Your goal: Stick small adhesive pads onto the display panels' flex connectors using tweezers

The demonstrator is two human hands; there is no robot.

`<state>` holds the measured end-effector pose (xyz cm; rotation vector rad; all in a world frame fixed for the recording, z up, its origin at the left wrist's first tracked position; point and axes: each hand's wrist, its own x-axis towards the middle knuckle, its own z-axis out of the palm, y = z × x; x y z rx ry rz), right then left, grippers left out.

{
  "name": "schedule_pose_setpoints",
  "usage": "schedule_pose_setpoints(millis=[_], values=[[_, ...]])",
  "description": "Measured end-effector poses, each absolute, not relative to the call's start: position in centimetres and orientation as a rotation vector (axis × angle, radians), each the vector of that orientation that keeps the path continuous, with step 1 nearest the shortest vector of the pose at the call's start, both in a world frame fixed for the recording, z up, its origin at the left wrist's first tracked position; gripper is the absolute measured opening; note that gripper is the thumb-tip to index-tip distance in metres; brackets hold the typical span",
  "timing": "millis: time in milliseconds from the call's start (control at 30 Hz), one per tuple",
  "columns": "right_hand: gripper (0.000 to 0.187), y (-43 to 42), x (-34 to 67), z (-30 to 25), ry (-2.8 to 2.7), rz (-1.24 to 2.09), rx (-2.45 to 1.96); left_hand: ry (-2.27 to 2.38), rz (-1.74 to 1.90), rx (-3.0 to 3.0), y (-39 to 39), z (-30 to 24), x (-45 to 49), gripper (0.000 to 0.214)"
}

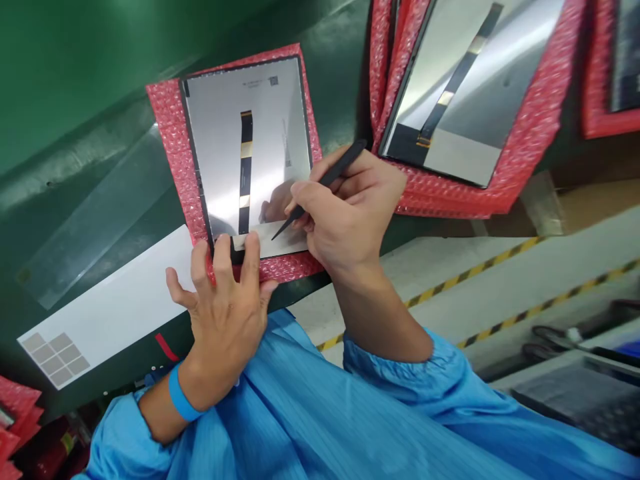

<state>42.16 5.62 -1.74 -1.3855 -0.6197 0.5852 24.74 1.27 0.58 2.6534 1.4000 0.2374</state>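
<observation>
- Right hand [350,217]: is closing its thumb and fingers around a black pointed tool [330,177], pen-fashion. The tool is slanting down to the left.
- Tool tip: is touching the pale strip [287,241] along the near edge of the silver panel [273,127].
- Left hand [225,313]: is lying open with its fingers spread. The fingertips [251,243] are pressing flat on the near edge of the same panel and are gripping nothing.
- Silver panel: is lying flat on a sheet of red bubble wrap [167,127] on the green table [75,60], between the two hands and just beyond them.
- Black ribbon cable [245,170] with gold patches: is running down the middle of the panel towards the left fingertips.
- Second panel [500,73]: is resting tilted on its own red bubble wrap, beyond the right hand and apart from it.
- White sheet [120,307] with grey squares: is lying beside the left hand.
- Clear film strip [95,220]: is lying on the table beyond the white sheet.
- Blue sleeves [310,413]: are covering both forearms. A blue wristband [179,395] is circling the left wrist.
</observation>
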Motion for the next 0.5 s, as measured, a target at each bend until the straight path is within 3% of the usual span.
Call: schedule_pose_setpoints(millis=[233, 500], values=[[0.016, 5.9, 42.1, -2.3, -0.567, 0.621, -1.408, 1.64, 0.26, 2.477, 2.2, 2.2, 23.4, 0.049], [0.025, 6.8, 41.6, -1.8, -0.45, 0.765, -1.326, 1.622, 0.494, 1.595, 9.3, 3.6, 26.6, 0.09]])
